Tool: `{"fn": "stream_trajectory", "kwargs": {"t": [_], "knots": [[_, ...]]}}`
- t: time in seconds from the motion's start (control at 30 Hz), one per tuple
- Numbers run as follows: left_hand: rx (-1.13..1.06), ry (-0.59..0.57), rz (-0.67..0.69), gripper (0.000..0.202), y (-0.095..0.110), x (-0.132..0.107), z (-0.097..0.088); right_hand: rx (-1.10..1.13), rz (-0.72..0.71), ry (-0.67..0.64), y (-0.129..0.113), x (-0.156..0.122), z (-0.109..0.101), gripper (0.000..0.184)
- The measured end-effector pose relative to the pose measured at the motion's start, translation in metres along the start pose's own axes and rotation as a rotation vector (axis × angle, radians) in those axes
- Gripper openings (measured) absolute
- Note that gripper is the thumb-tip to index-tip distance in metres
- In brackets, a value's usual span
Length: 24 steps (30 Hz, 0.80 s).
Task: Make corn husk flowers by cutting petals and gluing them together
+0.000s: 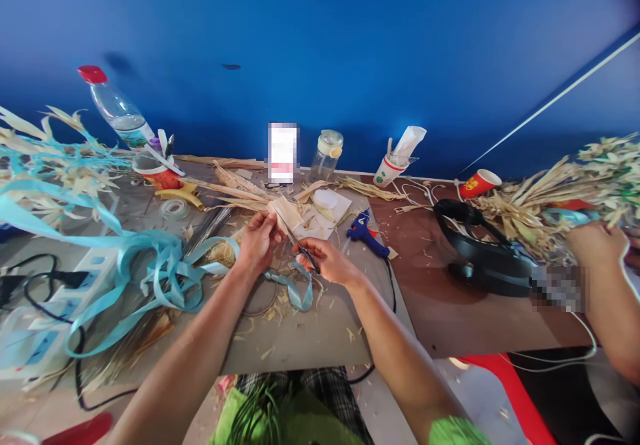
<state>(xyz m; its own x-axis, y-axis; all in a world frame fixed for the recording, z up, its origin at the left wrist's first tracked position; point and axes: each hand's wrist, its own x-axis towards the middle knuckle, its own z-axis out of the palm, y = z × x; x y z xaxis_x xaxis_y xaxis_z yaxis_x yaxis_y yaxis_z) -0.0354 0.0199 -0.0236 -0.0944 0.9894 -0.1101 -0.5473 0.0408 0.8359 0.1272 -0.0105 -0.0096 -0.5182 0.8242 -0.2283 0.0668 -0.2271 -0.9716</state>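
My left hand (261,239) pinches a flat, pale piece of dried husk (287,210) above the middle of the table. In my right hand (324,259) is a pair of scissors (291,235), its blades lying against the husk. Light blue ribbon (300,291) lies on the table below my hands, and a large tangle of the same ribbon (160,271) spreads to the left. Loose husk strips (240,191) lie just beyond my left hand. To the right of my right hand is a blue glue gun (367,233).
Along the wall stand a tilted bottle (120,111), a lit phone (283,153), a jar (327,155) and a paper cup (390,168). A power strip (75,298) lies left; a black headset (480,251) lies right. Another person's arm (607,285) reaches in at far right near dried stalks (540,198).
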Motion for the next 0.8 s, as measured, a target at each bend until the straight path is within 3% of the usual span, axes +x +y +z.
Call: {"fn": "stream_trajectory", "kwargs": {"t": [0.5,0.8], "knots": [[0.048,-0.039,0.016,0.029,-0.0002,-0.0066,0.0047,-0.163,-0.078,0.124,0.0087,0.0053,0.0001,0.041],[0.03,-0.122,-0.093,0.03,-0.0034,-0.0069,0.0031,-0.012,-0.078,0.094,0.0027,0.0048,0.0064,0.044]]}}
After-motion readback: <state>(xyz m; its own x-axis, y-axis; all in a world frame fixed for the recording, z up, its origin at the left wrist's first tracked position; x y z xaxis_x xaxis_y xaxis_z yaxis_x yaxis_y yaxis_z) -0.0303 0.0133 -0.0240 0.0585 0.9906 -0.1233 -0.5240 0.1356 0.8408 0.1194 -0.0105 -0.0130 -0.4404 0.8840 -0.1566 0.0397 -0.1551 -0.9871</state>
